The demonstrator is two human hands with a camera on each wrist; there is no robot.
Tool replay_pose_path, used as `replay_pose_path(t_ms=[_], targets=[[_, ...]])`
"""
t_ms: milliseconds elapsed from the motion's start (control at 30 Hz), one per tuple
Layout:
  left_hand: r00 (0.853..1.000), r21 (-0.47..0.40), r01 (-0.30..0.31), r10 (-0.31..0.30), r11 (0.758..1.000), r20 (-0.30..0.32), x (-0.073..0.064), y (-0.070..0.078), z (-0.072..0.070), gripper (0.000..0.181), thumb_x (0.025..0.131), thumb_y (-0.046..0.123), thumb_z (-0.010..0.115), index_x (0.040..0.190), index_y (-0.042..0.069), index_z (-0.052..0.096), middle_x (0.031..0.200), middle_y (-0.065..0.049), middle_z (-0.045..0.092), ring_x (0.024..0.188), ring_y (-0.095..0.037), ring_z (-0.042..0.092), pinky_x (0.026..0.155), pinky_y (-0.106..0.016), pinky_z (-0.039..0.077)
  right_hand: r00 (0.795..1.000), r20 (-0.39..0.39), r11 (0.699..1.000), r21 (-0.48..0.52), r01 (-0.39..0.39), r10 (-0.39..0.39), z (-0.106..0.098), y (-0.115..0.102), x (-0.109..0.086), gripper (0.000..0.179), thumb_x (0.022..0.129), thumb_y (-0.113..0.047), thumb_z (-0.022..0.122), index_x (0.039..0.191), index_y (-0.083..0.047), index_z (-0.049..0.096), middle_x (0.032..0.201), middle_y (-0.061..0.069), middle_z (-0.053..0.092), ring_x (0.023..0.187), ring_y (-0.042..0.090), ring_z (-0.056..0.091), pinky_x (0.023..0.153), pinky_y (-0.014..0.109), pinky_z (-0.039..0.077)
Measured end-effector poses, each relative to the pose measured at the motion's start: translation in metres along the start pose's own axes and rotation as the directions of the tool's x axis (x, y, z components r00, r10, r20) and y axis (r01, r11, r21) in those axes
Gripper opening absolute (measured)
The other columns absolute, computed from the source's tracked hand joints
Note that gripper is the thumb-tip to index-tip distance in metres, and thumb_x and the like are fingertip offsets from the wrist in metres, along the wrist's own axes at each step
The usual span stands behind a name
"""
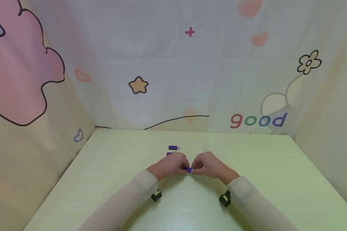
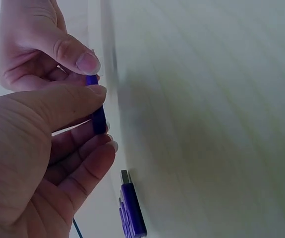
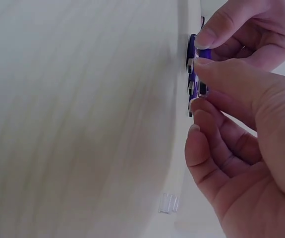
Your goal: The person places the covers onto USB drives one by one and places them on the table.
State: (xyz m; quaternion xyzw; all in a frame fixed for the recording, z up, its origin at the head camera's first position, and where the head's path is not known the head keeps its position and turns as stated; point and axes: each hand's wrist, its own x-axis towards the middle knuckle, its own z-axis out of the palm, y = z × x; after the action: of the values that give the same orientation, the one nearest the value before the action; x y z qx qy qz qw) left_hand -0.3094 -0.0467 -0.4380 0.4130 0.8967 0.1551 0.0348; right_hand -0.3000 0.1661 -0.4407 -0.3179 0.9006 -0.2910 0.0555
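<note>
Between both hands, over the middle of the table, is a purple USB flash drive (image 1: pixel 189 169). My left hand (image 1: pixel 173 164) pinches its purple body between thumb and fingers. The thumb and fingers of my right hand (image 1: pixel 210 166) close round the opposite, connector end and partly cover it. A bit of the metal connector (image 3: pixel 202 89) shows between the right thumb and fingertip in the right wrist view. The two hands nearly meet. Behind the left hand, another purple flash drive (image 1: pixel 173 148) lies on the table, its metal plug pointing right, with a second partly hidden.
Small clear plastic caps (image 3: pixel 168 204) lie on the table beyond the right hand. The pale table (image 1: pixel 127 144) ends at a printed cloth backdrop (image 1: pixel 167 64) behind and at both sides. A black wrist camera (image 1: pixel 225 199) hangs under each sleeve.
</note>
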Motion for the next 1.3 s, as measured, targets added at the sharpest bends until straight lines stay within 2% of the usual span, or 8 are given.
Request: replay_pose_path(t_ms=[300,600,867,1300], targets=[[1.0,0.043,-0.006,0.005,0.999,0.017,0.0043,0.0016,0.0066,0.005,0.091,0.013,0.079,0.086,0.011,0.079,0.076,0.006,0.064,0.069,-0.003,0.049,0.065,-0.014,0.043,0.999,0.045,1.0,-0.001,-0.025,0.025,0.0021,-0.0005,0.0036,0.004,0.084,-0.009,0.084,0.086,-0.01,0.081,0.078,-0.005,0.074,0.071,0.007,0.06,0.067,0.021,0.053],[0.999,0.028,0.011,-0.012,1.0,0.04,0.0055,0.0024,0.0055,0.004,0.09,0.013,0.079,0.087,0.01,0.079,0.077,0.006,0.063,0.07,-0.004,0.048,0.064,-0.015,0.042,0.995,0.06,0.997,-0.032,-0.077,0.079,0.0004,-0.0011,0.0044,0.004,0.084,-0.013,0.084,0.087,-0.011,0.082,0.076,-0.007,0.074,0.067,0.006,0.059,0.066,0.021,0.054],[0.997,0.004,0.055,-0.055,0.998,0.059,0.008,-0.0013,0.0075,0.005,0.089,0.016,0.081,0.092,0.012,0.081,0.079,0.008,0.066,0.071,-0.003,0.051,0.067,-0.014,0.045,0.993,0.068,0.996,-0.011,-0.093,0.094,-0.0006,-0.0022,0.0053,0.004,0.084,-0.01,0.084,0.088,-0.011,0.082,0.079,-0.004,0.075,0.07,0.006,0.063,0.069,0.022,0.055],[0.993,-0.035,0.092,-0.089,0.995,0.076,0.0076,-0.0003,0.0051,0.007,0.087,0.015,0.082,0.093,0.011,0.081,0.081,0.007,0.071,0.073,-0.003,0.055,0.071,-0.016,0.049,0.988,0.077,0.991,0.01,-0.136,0.135,-0.0003,-0.0032,0.0051,0.005,0.084,-0.01,0.084,0.089,-0.011,0.081,0.08,-0.004,0.075,0.072,0.009,0.062,0.071,0.024,0.056]])
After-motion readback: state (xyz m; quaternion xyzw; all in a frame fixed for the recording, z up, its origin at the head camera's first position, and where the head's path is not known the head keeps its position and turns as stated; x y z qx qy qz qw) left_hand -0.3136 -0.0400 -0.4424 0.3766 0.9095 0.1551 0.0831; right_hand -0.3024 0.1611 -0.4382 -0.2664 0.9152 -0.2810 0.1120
